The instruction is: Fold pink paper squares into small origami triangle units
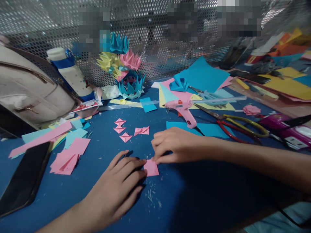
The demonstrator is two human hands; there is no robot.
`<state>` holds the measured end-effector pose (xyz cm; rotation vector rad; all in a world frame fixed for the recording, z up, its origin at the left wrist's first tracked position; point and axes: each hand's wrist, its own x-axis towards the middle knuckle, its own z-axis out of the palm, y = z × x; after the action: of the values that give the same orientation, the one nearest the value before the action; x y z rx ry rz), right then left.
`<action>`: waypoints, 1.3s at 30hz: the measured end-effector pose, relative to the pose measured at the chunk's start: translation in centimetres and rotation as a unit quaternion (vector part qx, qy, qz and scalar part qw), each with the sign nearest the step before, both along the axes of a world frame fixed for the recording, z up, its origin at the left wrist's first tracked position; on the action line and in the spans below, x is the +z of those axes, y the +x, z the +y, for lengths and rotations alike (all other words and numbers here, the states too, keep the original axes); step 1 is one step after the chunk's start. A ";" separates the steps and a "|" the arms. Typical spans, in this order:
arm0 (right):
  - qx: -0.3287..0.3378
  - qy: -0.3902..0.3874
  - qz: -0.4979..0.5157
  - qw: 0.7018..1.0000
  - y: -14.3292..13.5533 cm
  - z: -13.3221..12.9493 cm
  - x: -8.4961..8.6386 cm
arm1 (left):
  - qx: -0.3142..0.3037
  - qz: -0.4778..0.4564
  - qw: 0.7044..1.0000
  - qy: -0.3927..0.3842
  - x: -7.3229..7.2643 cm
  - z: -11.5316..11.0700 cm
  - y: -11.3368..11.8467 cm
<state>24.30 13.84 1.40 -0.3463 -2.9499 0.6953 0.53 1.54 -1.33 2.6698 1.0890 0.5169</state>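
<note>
A small pink paper square (152, 169) lies on the blue table between my hands. My left hand (119, 183) rests palm down, with its fingertips holding the square's left edge. My right hand (171, 145) has its fingers curled and pinched at the square's upper right corner. Just beyond are small folded pink paper pieces (125, 137), one of them a flatter folded strip (142, 130). More pink paper squares (69, 160) lie in a loose pile on the left.
A pink glue gun (183, 108) lies behind my right hand, with scissors (228, 121) to its right. Folded paper flowers (131, 84) stand against a perforated metal panel (155, 48). A phone (26, 174), bottle (69, 72) and pale bag (29, 84) occupy the left side.
</note>
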 end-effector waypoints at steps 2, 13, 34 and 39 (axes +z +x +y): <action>-0.042 -0.044 0.012 0.998 -0.2 -0.1 -0.6 | 0.035 -0.034 0.997 -0.054 0.4 0.5 0.6; -0.159 -0.105 -0.006 0.982 -0.4 -1.7 -0.9 | 0.154 -0.020 0.978 -0.137 0.2 3.2 2.7; -0.150 -0.083 -0.002 0.985 0.2 -2.2 -0.9 | 0.152 -0.096 0.965 -0.189 0.8 4.0 3.0; -0.156 -0.064 0.014 0.986 0.1 -2.4 -1.3 | 0.158 -0.115 0.964 -0.180 -0.1 3.6 2.3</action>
<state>24.43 11.48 0.12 -0.7808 -2.7376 0.8361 2.83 5.16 -1.39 2.0808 1.3914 0.5992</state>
